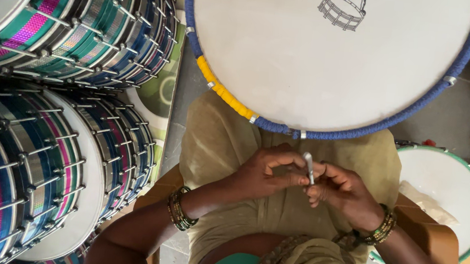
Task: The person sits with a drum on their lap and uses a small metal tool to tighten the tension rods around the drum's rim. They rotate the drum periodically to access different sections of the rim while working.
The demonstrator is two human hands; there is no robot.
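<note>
You pinch a small metal piece (308,168), perhaps a drum hook, between your left hand (262,175) and right hand (344,194), both closed on it, just below the big drum (328,60); next, steady alignment

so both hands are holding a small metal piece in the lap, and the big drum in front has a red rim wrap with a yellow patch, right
Not quite. The head view shows the rim wrap of the big drum is blue, not red, with the yellow patch on its left side. The rest holds: the left hand and right hand together hold the small metal piece over the lap.
</note>
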